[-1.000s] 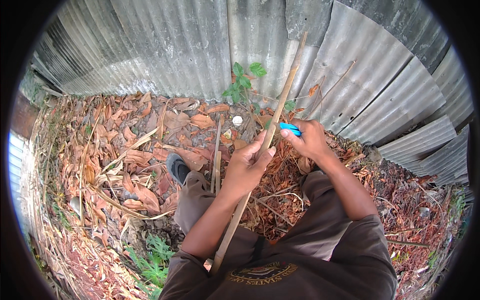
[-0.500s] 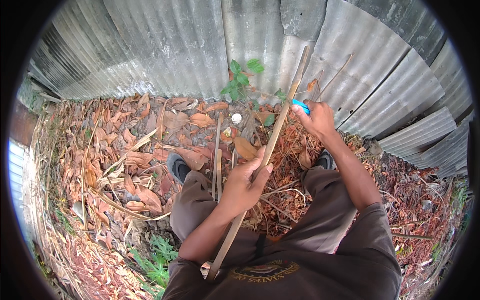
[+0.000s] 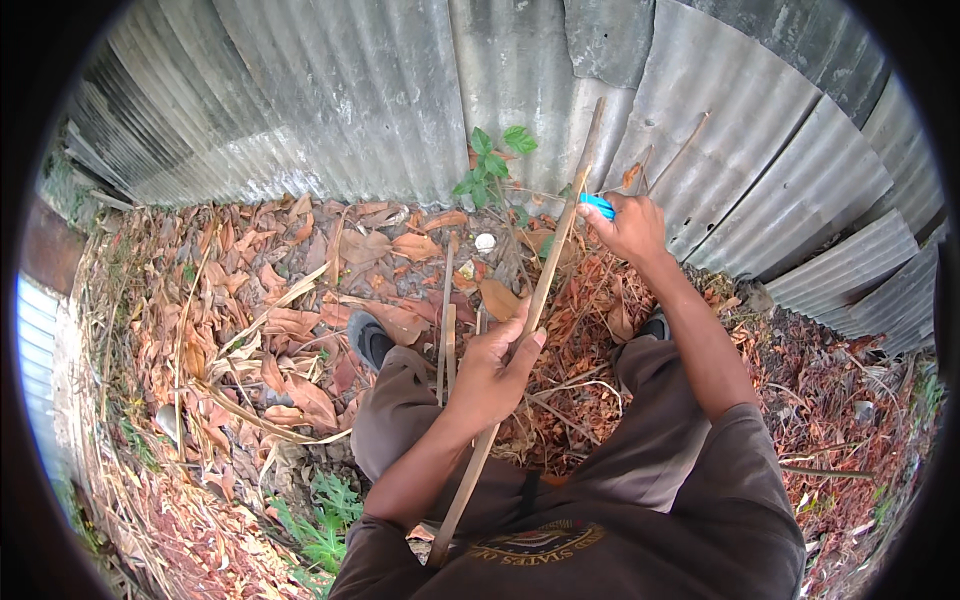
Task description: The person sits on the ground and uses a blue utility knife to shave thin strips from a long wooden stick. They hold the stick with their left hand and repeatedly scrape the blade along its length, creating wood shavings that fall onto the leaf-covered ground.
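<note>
Over on the left there's just a carpet of dry brown leaves (image 3: pixel 290 330) against the corrugated metal fence (image 3: pixel 330 90), and a dark shoe (image 3: pixel 370 340) poking out among them. The left hand (image 3: pixel 495 375) has its fingers curled loosely round the middle of a long thin bamboo stick (image 3: pixel 540 290), thumb on top, stick slanting from the lap up toward the fence. Further right, the right hand (image 3: pixel 630 225) is closed tight on a blue-handled tool (image 3: pixel 598 206) pressed against the stick near its upper end, just beside a small green plant (image 3: pixel 490 165).
</note>
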Demonstrator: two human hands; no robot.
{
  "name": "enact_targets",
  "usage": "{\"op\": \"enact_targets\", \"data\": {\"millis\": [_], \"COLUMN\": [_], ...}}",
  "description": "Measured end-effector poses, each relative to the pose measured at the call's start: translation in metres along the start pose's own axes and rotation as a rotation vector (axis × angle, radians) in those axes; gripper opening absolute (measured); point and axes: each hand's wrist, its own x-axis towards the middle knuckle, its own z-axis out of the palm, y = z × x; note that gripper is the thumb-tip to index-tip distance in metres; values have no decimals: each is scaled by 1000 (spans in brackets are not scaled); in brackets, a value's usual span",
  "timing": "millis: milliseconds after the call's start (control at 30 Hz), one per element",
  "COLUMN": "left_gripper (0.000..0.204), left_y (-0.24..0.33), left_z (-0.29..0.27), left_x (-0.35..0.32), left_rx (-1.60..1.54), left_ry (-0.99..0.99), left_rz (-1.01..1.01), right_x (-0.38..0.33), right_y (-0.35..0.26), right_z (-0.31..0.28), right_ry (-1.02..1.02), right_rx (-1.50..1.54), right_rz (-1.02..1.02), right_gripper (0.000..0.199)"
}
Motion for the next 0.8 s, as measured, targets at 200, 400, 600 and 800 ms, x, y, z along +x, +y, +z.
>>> {"op": "enact_targets", "data": {"millis": [200,400,600,800], "left_gripper": [48,47,44,42], "left_y": [-6,3,-2,-9], "left_z": [8,18,-10,2], "left_x": [-1,-7,-1,13], "left_rx": [-27,-141,-373,-591], "left_ry": [-27,-149,-42,-115], "left_rz": [96,-51,-340,-353], "right_x": [13,33,0,1], "right_y": [40,156,180,73], "right_z": [-8,-17,-39,-36], "right_ry": [170,123,-50,-178], "right_rx": [-105,-62,50,361], "right_rz": [-90,897,812,332], "right_gripper": [64,83,92,78]}}
